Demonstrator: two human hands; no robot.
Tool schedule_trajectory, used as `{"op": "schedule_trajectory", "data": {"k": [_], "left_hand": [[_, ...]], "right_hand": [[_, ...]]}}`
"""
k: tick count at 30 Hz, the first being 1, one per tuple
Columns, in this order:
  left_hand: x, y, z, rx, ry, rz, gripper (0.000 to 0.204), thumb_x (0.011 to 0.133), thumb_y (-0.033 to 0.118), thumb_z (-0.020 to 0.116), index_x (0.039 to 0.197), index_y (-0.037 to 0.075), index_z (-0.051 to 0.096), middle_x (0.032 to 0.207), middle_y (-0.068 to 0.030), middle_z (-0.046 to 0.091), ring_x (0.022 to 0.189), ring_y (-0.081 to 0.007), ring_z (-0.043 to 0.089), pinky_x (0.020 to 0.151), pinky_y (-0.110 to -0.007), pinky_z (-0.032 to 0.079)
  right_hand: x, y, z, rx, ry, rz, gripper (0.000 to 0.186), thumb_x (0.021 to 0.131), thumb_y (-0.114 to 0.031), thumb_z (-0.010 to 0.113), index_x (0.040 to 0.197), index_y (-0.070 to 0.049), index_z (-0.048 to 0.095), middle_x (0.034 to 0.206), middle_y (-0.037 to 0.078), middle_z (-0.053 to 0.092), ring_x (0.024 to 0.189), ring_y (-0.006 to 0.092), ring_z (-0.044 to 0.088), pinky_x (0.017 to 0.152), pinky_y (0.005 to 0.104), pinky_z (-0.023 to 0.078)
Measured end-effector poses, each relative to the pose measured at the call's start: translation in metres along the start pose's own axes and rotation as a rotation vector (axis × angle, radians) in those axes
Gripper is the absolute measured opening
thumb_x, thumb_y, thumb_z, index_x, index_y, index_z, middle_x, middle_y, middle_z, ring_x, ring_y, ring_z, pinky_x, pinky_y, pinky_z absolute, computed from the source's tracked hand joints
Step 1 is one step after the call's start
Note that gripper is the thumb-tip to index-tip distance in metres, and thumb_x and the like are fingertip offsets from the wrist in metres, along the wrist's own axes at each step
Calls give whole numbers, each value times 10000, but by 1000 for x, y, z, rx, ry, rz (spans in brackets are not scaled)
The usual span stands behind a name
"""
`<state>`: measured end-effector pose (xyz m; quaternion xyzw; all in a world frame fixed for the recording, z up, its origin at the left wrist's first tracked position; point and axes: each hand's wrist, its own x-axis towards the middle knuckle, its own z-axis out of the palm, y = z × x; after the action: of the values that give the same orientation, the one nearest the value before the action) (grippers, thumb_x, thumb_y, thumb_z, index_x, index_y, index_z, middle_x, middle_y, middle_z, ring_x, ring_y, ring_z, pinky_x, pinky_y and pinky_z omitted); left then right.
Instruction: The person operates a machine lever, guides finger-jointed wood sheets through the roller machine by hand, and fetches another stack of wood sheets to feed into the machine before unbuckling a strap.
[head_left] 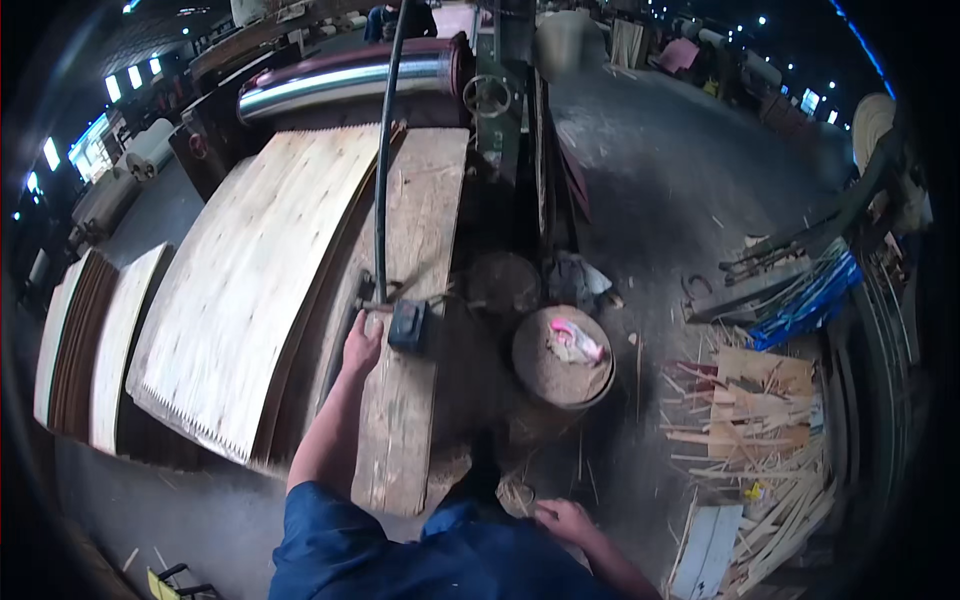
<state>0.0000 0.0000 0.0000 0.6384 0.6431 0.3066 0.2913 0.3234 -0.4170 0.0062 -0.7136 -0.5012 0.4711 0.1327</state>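
Observation:
My left hand (363, 343) reaches forward over a long wooden plank (395, 440). Its fingers are closed on a dark handle (362, 298) at the foot of a tall black pole (383, 190). Just right of that hand sits a small dark box (407, 326). Large pale veneer sheets (255, 270) with a jagged near edge lie stacked to the left of the plank. Low beside my body is my right hand (565, 520), its fingers curled; whatever they may hold is hidden.
Beyond the sheets stands a machine with a shiny metal roller (350, 85) and a handwheel (487, 96). A round drum (535, 370) with a pink-and-white item on top is at my right. Scrap wood strips (780, 520) and a blue tarp (810, 300) lie farther right.

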Motion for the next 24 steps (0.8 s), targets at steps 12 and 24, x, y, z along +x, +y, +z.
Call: {"op": "schedule_trajectory", "data": {"k": [12,24], "left_hand": [[173,58,66,-9,208,-386,430,803,309,670,1089,-5,603,955,-220,665,939,-378,644,806,-452,496],[79,191,33,-592,-313,-271,408,828,358,720,934,-16,598,692,-64,611,573,-128,562,504,-313,461]], "right_hand": [[80,-28,-91,174,-32,263,380,912,-250,607,1219,-25,608,1204,189,632,1083,316,622,920,402,480],[271,-184,-105,612,-1,-306,620,880,-260,696,1377,-1,432,1277,192,568,1081,166,610,892,299,511]]}}
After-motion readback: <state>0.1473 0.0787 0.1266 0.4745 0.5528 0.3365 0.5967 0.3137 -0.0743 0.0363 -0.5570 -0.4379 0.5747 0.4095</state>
